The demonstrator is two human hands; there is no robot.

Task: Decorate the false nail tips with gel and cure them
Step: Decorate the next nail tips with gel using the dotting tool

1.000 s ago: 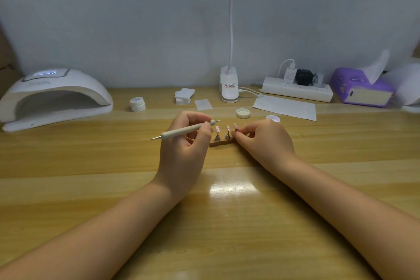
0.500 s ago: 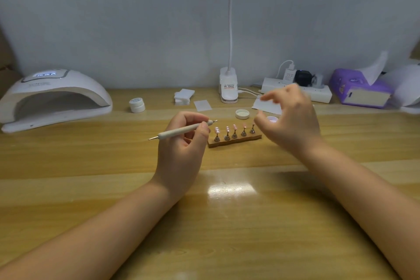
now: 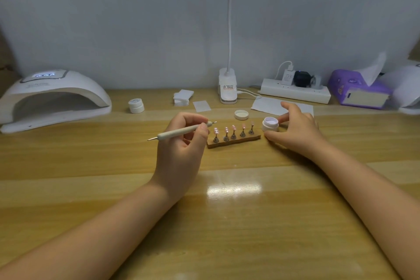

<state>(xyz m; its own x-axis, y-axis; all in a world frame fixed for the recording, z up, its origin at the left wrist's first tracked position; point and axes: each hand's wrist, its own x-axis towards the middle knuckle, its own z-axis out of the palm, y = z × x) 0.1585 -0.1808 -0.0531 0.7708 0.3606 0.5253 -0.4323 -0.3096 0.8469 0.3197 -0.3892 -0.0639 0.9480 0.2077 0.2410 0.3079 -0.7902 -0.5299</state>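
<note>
Several pink false nail tips on small metal stands sit in a row on a wooden holder (image 3: 234,142) at the table's middle. My left hand (image 3: 181,150) is just left of the holder and grips a white dotting pen (image 3: 179,131), whose metal tip points right toward the first nail. My right hand (image 3: 295,134) is at the holder's right end, with thumb and fingers closed around a small open white gel jar (image 3: 270,124) that holds pale lilac gel. The jar's lid (image 3: 241,114) lies behind the holder. A white curing lamp (image 3: 52,100) stands at the far left.
A closed white jar (image 3: 136,105), a stack of wipes (image 3: 181,97) and a loose wipe (image 3: 201,106) lie at the back. A clip lamp base (image 3: 228,88), a power strip (image 3: 295,93), a paper sheet (image 3: 268,105) and a purple tissue box (image 3: 361,93) line the wall.
My right hand left the holder, swung up and right, then came down around the gel jar. The left hand and pen stayed almost still.
</note>
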